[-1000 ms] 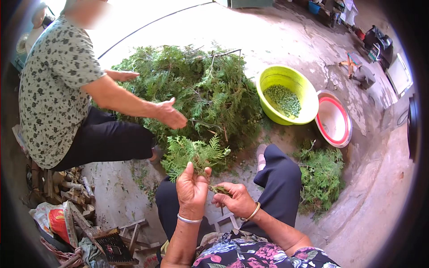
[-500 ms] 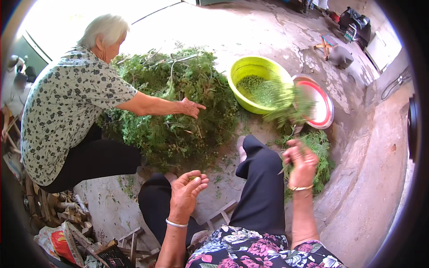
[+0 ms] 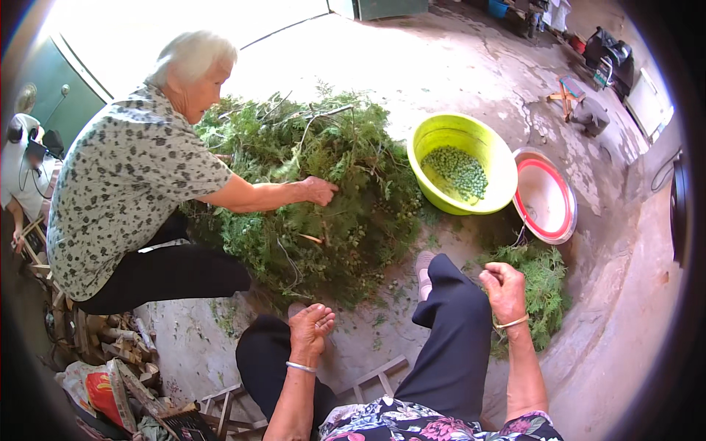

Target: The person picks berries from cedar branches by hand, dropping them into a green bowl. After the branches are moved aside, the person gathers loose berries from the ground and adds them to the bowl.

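Note:
My left hand (image 3: 312, 328), with a white bangle at the wrist, is above my left knee. Its fingers curl in toward the palm, and I cannot make out what they hold. My right hand (image 3: 506, 292), wearing a gold-coloured bangle, is loosely bent with thumb and forefinger apart and no branch in it. Close by it lies a small heap of green sprigs (image 3: 543, 294) on the floor. Ahead is a big pile of leafy evergreen branches (image 3: 353, 242). A yellow-green plastic basin (image 3: 507, 184) holds many small green cones or berries (image 3: 457, 173).
Another person (image 3: 140, 169) sits at the left, one hand (image 3: 320, 191) in the branch pile. A red-and-white basin (image 3: 566, 213) leans beside the yellow-green one. Firewood (image 3: 114, 338) lies at lower left. A small wooden stool (image 3: 566, 95) stands far right, and a wooden ladder-like frame (image 3: 375, 378) is by my legs.
The leafy sprig that my right hand held over the basin has left it. My left hand has curled its fingers; the green bit at its fingertips no longer shows. The other person's pointing finger has folded in.

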`<state>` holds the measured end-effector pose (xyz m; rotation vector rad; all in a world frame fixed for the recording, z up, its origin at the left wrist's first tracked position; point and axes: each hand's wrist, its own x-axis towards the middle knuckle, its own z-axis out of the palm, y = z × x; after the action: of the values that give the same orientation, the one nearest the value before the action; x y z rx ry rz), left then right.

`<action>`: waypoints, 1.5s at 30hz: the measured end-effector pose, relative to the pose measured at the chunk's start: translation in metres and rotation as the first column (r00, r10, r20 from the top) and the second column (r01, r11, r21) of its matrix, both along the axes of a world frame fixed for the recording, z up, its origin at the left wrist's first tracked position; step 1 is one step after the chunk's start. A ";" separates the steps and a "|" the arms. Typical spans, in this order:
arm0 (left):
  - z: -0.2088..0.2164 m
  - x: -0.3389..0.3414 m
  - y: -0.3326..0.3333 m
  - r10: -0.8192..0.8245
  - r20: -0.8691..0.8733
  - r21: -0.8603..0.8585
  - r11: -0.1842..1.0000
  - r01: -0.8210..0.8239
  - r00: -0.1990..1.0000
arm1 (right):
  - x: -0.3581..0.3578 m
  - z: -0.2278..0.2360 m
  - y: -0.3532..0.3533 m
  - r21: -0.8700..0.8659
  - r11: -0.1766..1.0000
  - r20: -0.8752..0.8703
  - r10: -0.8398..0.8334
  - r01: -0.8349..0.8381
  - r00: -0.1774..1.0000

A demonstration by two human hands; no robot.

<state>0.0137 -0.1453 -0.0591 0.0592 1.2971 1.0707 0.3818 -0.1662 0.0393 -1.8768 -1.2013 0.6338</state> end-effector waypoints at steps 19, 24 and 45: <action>-0.148 -0.012 0.024 -0.029 -0.095 -0.176 0.984 0.012 0.995 | -0.055 -0.005 0.101 -0.096 0.890 -0.041 0.443 -0.445 0.895; -0.157 -0.005 0.029 -0.032 -0.187 -0.269 0.963 -0.020 0.982 | -0.055 -0.028 0.125 -0.219 0.819 -0.001 0.543 -0.530 0.840; -0.171 -0.021 0.037 -0.073 -0.281 -0.318 0.948 -0.021 0.957 | -0.102 -0.052 0.106 -0.380 0.588 0.480 0.785 -0.714 0.391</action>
<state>-0.0077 -0.1086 -0.2300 -0.0103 1.7184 0.8374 0.2793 -0.0603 -0.0123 -1.5617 -2.6035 0.5526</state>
